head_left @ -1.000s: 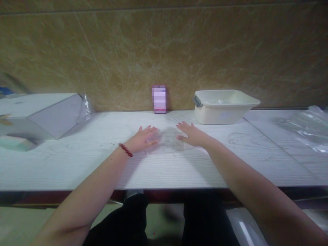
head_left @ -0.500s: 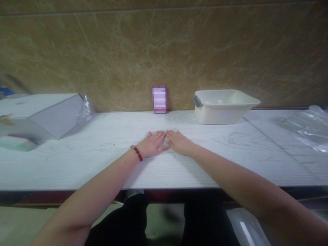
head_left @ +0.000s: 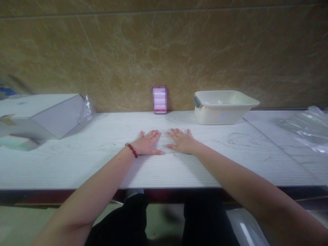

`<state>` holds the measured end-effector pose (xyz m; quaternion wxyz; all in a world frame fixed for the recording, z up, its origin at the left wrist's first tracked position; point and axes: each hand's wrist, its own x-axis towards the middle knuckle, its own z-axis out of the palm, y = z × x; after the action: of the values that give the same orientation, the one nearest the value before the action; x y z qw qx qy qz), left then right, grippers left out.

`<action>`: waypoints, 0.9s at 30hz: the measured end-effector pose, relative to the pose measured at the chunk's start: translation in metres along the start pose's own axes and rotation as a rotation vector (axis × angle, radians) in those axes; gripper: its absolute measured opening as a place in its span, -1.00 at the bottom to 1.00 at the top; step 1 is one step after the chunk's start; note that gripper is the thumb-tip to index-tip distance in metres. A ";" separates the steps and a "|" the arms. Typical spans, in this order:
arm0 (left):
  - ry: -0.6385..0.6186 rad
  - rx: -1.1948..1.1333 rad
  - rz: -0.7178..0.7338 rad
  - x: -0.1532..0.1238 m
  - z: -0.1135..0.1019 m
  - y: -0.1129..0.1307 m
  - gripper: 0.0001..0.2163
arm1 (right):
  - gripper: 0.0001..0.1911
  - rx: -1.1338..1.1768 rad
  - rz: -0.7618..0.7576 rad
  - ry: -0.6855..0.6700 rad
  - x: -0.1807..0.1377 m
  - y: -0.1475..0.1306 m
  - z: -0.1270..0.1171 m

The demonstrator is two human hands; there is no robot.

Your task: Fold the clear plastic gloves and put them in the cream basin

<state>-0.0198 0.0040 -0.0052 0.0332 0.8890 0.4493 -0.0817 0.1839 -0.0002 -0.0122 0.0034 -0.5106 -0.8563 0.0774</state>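
Palm down on the white wood-grain table [head_left: 164,172], my left hand [head_left: 148,143] has its fingers stretched and the thumb pointing right. A red bead bracelet [head_left: 132,150] circles that wrist. My right hand [head_left: 181,141] lies flat beside it, fingers spread, with a small gap between the two hands. Neither hand holds anything. Behind them a phone [head_left: 160,100] with a blurred-out screen leans upright against the wall. To the right of the phone stands a cream plastic bin [head_left: 217,114] with a grey handle clip; its contents are mostly hidden.
At the left is a white box [head_left: 53,119] with clear plastic [head_left: 86,108] at its end and a small pale packet [head_left: 17,142] in front. Clear plastic bags [head_left: 311,128] lie at the far right. The brown marble wall [head_left: 164,51] closes off the back.
My hands have slid apart, the left one leftward and the right one slightly rightward, and the fingers have spread wider. Fingertips that were together now have a gap between them.
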 end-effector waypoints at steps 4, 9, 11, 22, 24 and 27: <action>-0.031 -0.017 0.001 -0.004 -0.003 -0.008 -0.15 | -0.19 0.004 -0.026 -0.062 -0.001 0.008 -0.006; -0.061 -0.036 0.031 -0.006 -0.008 -0.015 -0.17 | -0.11 0.025 -0.062 -0.136 -0.003 0.022 -0.011; -0.065 -0.035 0.035 -0.006 -0.008 -0.016 -0.16 | -0.10 0.031 -0.059 -0.159 -0.004 0.028 -0.012; -0.054 -0.031 0.005 -0.010 -0.007 -0.019 -0.11 | 0.10 0.015 0.048 -0.258 -0.020 0.041 -0.028; -0.038 -0.046 -0.012 -0.011 -0.008 -0.020 -0.11 | 0.10 0.021 0.035 -0.193 -0.024 0.041 -0.034; 0.034 -0.087 -0.065 -0.010 -0.009 -0.023 -0.17 | -0.10 0.056 -0.081 -0.039 -0.028 0.042 -0.042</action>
<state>-0.0436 0.0107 0.0055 0.0616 0.8729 0.4817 -0.0478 0.2381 0.0004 0.0260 0.0044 -0.4736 -0.8737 0.1111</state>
